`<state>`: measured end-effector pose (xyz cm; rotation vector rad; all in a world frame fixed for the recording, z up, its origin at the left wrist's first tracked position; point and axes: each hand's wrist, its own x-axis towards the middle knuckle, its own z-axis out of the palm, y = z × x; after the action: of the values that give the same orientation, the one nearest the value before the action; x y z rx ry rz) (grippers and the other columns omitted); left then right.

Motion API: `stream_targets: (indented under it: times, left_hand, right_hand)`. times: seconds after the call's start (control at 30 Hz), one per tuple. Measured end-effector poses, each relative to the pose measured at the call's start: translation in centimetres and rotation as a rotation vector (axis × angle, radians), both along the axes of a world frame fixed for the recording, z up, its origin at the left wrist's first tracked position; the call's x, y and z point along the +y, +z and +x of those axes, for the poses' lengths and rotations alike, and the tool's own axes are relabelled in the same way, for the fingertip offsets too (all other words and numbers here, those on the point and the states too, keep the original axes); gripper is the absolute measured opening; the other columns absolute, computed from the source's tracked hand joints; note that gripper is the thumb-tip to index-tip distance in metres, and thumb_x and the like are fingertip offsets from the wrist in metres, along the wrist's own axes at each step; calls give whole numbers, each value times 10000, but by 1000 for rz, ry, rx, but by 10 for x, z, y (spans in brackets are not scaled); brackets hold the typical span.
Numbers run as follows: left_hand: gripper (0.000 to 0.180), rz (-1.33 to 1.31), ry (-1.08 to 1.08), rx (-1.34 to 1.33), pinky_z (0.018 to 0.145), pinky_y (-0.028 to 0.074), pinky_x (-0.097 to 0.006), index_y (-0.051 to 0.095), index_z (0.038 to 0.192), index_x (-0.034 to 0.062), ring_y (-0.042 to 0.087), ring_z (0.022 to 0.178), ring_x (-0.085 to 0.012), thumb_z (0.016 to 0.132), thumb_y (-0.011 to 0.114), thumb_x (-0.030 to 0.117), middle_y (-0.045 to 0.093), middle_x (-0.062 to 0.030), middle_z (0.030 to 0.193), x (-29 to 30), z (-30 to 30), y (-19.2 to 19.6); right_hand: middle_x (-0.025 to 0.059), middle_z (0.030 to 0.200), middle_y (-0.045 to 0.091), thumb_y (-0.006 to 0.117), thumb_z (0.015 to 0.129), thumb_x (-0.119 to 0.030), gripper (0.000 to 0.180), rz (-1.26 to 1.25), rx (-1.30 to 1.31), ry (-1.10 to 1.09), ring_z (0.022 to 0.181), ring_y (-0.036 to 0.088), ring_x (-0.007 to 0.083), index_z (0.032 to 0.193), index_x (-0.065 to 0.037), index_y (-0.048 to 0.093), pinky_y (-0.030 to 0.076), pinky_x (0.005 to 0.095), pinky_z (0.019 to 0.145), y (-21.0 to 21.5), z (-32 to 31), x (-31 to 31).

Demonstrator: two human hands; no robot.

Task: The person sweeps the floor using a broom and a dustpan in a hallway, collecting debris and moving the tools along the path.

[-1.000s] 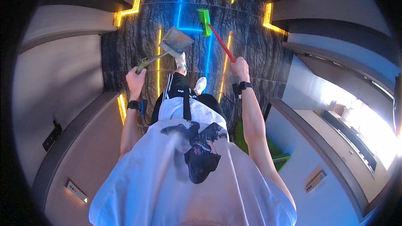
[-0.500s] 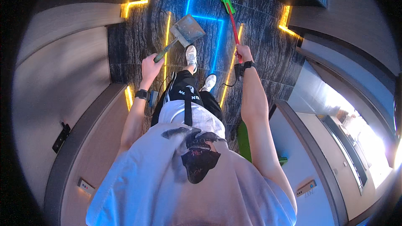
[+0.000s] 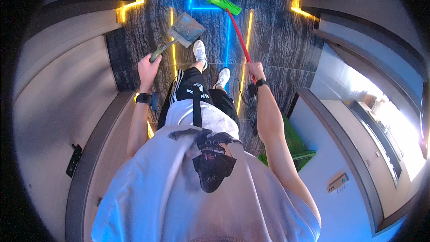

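Note:
My left hand (image 3: 148, 68) is closed around the green handle of a dustpan (image 3: 187, 29). Its flat, dull grey pan is held out in front of my feet, to the left; whether it touches the floor I cannot tell. My right hand (image 3: 255, 70) grips the red pole of a broom (image 3: 225, 4). The bright green bristle head lies farther out, ahead and to the right of the dustpan, with its bristles fanned toward the far side. Between the dustpan and the broom head is a gap of dark floor.
The dark veined tile floor (image 3: 286, 40) carries yellow and blue light strips. Pale doors and walls (image 3: 67, 76) stand close on the left. At the right are a doorway with a bright room beyond, a wall plate (image 3: 337, 183), and a green mat (image 3: 295, 141).
The broom head has swung left and turned crosswise, nearer the dustpan. My view has moved forward along the corridor, and the dustpan sits a little farther left in it.

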<state>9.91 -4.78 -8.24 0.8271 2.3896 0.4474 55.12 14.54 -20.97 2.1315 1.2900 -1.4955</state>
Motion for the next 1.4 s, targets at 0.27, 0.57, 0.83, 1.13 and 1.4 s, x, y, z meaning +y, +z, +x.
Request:
stream_targets:
  times: [0.27,0.57,0.83,1.13,1.4]
  left_hand:
    - [370,0,-66,58,651,499,-467,713,907,30,669,763,-405,857,746,395,677,-216,793,-10,-5,-6]
    - [364,35,-35,10,695,516,-497,706,910,37,667,841,-436,849,735,395,690,-235,857,-4,-4,-1]
    - [358,7,6,0,697,507,-515,706,920,46,665,851,-435,857,730,398,687,-242,876,3,8,8]
    - [325,6,-30,29,617,478,-484,713,916,62,658,715,-402,870,719,383,645,-188,692,44,42,28]
    - [382,-33,-58,198,666,510,-460,752,993,89,686,766,-375,856,743,446,705,-190,825,74,76,27]
  right_hand:
    - [126,649,663,570,876,-244,320,61,-444,404,539,655,207,844,38,717,505,373,489,47,123,-110]
    - [18,536,534,651,973,-276,337,-77,-16,-140,385,474,121,743,-29,659,306,292,341,107,92,-66]
    - [18,554,531,600,966,-285,349,63,55,-212,400,452,110,697,-63,610,311,293,344,78,0,66]
    - [81,536,581,586,959,-243,413,218,-138,33,381,528,200,598,-43,589,382,338,363,21,1,168]
    - [93,526,567,562,930,-273,373,31,44,77,380,518,184,642,-36,591,335,340,337,23,142,92]
